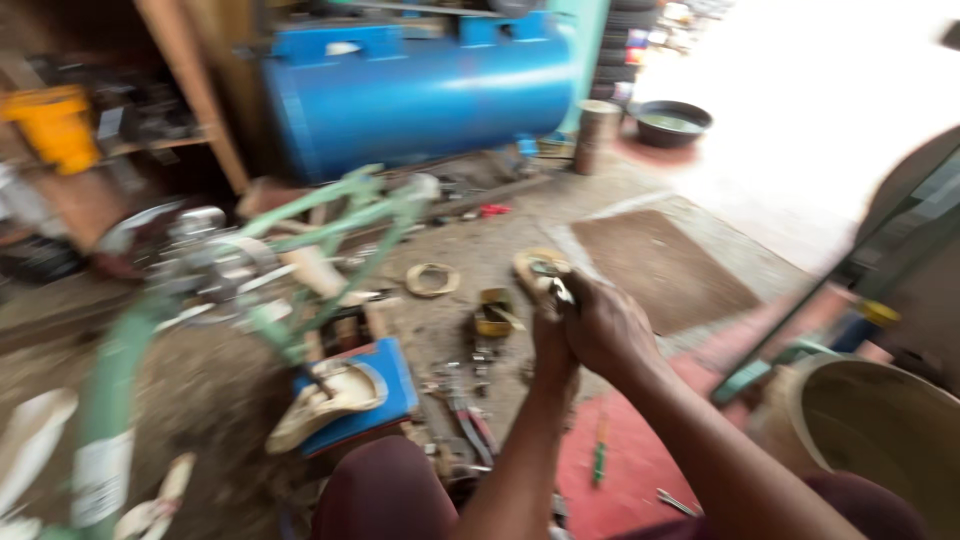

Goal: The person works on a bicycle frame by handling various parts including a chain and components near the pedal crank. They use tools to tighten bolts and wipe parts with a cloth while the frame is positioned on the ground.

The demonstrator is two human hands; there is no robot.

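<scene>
The picture is blurred by motion. My two hands are pressed together in front of me over the workshop floor. My right hand (612, 325) is curled over a small metal part (556, 290) that pokes out at its top left. My left hand (550, 340) sits just under and beside it, fingers closed against the same part. A pale green bicycle frame (330, 215) with a chrome hub (205, 262) lies to the left of my hands. A small open yellow tin (493, 312) stands on the ground just left of them.
A big blue tank (420, 90) stands at the back. Pliers (470, 420), a tape ring (432, 279), a blue block with a worn sandal (340, 398), a brown mat (660, 265) and a red mat (625, 465) lie around. A tan bucket (880, 430) stands at right.
</scene>
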